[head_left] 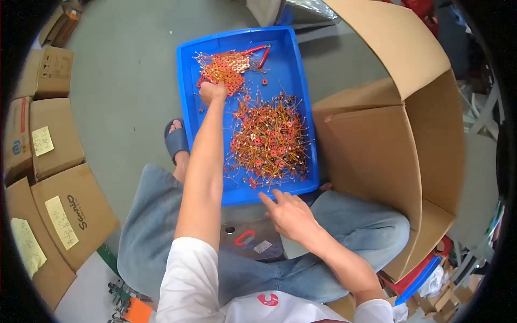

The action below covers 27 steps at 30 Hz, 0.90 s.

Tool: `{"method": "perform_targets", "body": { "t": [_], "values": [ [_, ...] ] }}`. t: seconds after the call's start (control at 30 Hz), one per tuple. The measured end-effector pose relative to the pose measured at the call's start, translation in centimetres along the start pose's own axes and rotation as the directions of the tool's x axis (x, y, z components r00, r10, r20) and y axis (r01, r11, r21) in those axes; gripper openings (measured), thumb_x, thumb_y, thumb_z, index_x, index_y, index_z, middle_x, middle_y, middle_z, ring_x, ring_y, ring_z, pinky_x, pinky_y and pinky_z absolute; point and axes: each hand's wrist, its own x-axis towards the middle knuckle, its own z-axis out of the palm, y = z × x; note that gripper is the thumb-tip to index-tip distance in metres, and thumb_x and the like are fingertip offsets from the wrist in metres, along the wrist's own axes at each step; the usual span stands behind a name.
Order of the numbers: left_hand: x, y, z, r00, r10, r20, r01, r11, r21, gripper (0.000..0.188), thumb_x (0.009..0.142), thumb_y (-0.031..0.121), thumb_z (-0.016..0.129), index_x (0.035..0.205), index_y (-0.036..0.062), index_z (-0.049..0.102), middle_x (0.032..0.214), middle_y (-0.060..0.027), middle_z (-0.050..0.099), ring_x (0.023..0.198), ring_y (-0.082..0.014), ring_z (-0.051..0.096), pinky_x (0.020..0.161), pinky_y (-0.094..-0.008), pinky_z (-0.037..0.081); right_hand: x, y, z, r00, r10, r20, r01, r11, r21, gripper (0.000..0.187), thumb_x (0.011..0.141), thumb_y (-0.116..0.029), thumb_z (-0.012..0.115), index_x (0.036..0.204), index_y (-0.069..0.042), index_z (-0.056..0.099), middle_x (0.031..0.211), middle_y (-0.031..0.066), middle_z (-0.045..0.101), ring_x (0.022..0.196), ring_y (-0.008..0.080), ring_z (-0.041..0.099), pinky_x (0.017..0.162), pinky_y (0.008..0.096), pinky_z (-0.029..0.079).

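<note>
A blue plastic tray [189,121] lies on the floor before my legs. Its near right part holds a loose heap of small red and dark parts with thin orange wires [271,141]. At the far left of the tray is a neater pile of similar red pieces and wires [226,70]. My left hand [212,93] is closed at that pile's near edge; what its fingers hold is hidden. Red-handled pliers [264,55] rest at the far end. My right hand [291,215], open and holding nothing, has its fingers spread at the tray's near rim.
A large open cardboard box [371,161] stands close on the right. Closed cartons [75,212] line the left side. A dark box with a red handle [247,238] sits between my legs. Cardboard scraps [439,299] lie at the lower right.
</note>
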Motion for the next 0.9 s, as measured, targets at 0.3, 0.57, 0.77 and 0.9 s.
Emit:
{"method": "perform_targets", "body": {
  "t": [0.3,0.57,0.77,0.9],
  "values": [
    [3.9,-1.5,2.3,0.92,-0.044,0.39,0.359,0.497,-0.79,0.009,0.078,-0.005,0.058,0.08,0.0026,0.053,0.069,-0.0038,0.054,0.051,-0.0129,0.048,0.036,-0.0327,0.027,0.0,-0.2,0.9,0.997,-0.069,-0.027,0.067,0.996,-0.063,0.05,0.088,-0.018,0.064,0.135,-0.007,0.051,0.118,0.0216,0.058,0.102,0.0375,0.062,0.088,0.0463,0.05],
    [1.7,0.3,-10.3,0.792,0.442,0.422,-0.133,0.798,-0.587,0.024,0.082,-0.002,0.053,0.104,-0.0028,0.063,0.085,-0.0052,0.064,0.071,-0.0136,0.057,0.06,-0.0332,0.044,-0.7,-1.3,-1.3,0.965,0.024,-0.26,0.006,0.994,0.111,0.053,0.083,-0.01,0.065,0.133,-0.003,0.05,0.108,0.0231,0.062,0.102,0.0382,0.062,0.086,0.0468,0.051],
    [-11.1,6.4,-22.9,0.347,0.619,0.704,-0.289,0.785,-0.548,0.041,0.094,0.006,0.057,0.133,-0.004,0.049,0.114,-0.0088,0.063,0.098,-0.0155,0.058,0.087,-0.031,0.046,0.2,0.3,-5.1,0.638,0.403,-0.656,0.342,0.616,0.71,0.06,0.091,-0.022,0.065,0.141,0.003,0.041,0.136,0.0259,0.051,0.127,0.0317,0.051,0.103,0.0429,0.044],
    [-21.5,4.9,-30.1,0.097,0.674,0.733,-0.139,0.738,-0.66,0.039,0.094,0.008,0.06,0.131,-0.0018,0.05,0.124,-0.0097,0.061,0.114,-0.0174,0.057,0.104,-0.0343,0.042,-2.4,-0.5,-7.1,0.886,0.149,-0.439,0.43,0.091,0.898,0.043,0.091,-0.011,0.065,0.131,0.001,0.051,0.12,0.0158,0.064,0.105,0.023,0.066,0.081,0.0367,0.058]
  ]
}}
